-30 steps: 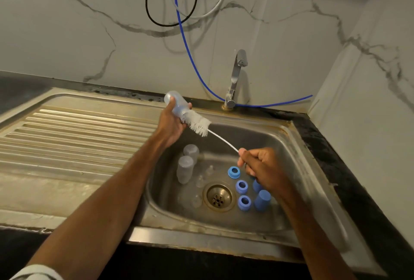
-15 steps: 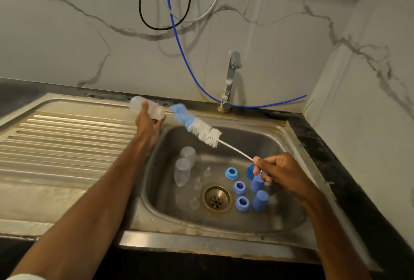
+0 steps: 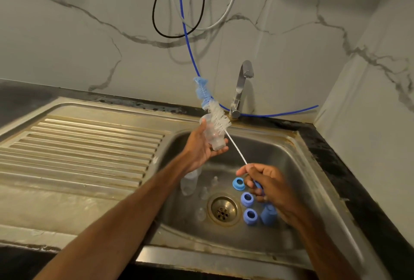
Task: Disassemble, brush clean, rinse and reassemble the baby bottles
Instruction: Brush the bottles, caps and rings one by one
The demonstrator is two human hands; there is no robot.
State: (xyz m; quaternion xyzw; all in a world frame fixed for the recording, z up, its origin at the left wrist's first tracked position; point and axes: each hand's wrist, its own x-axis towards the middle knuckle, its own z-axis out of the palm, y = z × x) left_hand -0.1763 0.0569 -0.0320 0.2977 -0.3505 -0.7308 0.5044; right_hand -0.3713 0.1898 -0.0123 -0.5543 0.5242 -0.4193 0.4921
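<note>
nearest is the steel sink's front rim (image 3: 201,259). in the basin the parts lie apart: three blue screw rings (image 3: 247,199) and a blue cap (image 3: 267,213) right of the drain (image 3: 224,210), with clear teats (image 3: 204,192) and another clear bottle (image 3: 189,183) left of it. disassembly looks done. the right hand (image 3: 266,181) has its fingers curled tight on the wire handle of the bottle brush (image 3: 216,114). the left hand (image 3: 201,148), above the basin, is wrapped round a clear bottle (image 3: 214,138). the bristles are outside it, against its upper end, so brushing seems under way, with rinsing and reassembly left. no water runs from the tap (image 3: 243,86). to the left is a ribbed draining board (image 3: 78,145). behind is a veined marble wall (image 3: 67,44) with a blue hose (image 3: 187,44) and black cable (image 3: 154,10).
</note>
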